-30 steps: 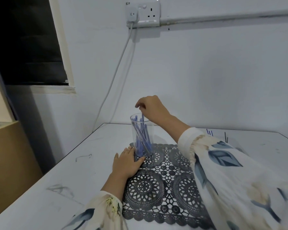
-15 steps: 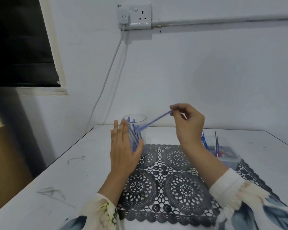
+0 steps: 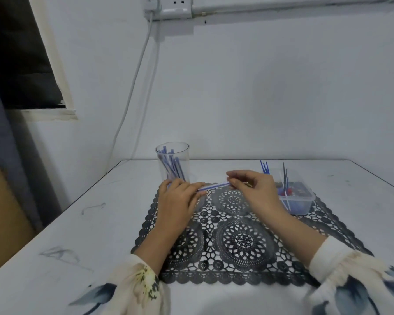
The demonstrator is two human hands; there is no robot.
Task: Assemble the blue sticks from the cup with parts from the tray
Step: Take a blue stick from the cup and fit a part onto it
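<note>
One blue stick is held level above the far half of the black lace mat, one end in each of the two hands. The left hand has its fingers curled round the stick's left end, knuckles up, and hides that tip. The right hand pinches the right end between thumb and fingertips, with the other fingers bent loosely behind. One clear cup stands upright at the mat's far left corner, just behind the left hand. It holds a leaning bundle of blue sticks, about eight, though they overlap too much for an exact count. One clear plastic tray sits on the mat's far right corner, just beside the right hand. Three thin blue rods stick up from its far left corner, one dark rod rises near its middle, and one white rod leans at its front. Small red and blue parts lie in its bottom, too jumbled to count. The single mat lies on the white table, near the middle of its front edge. On the wall above, one cable hangs from one socket.
</note>
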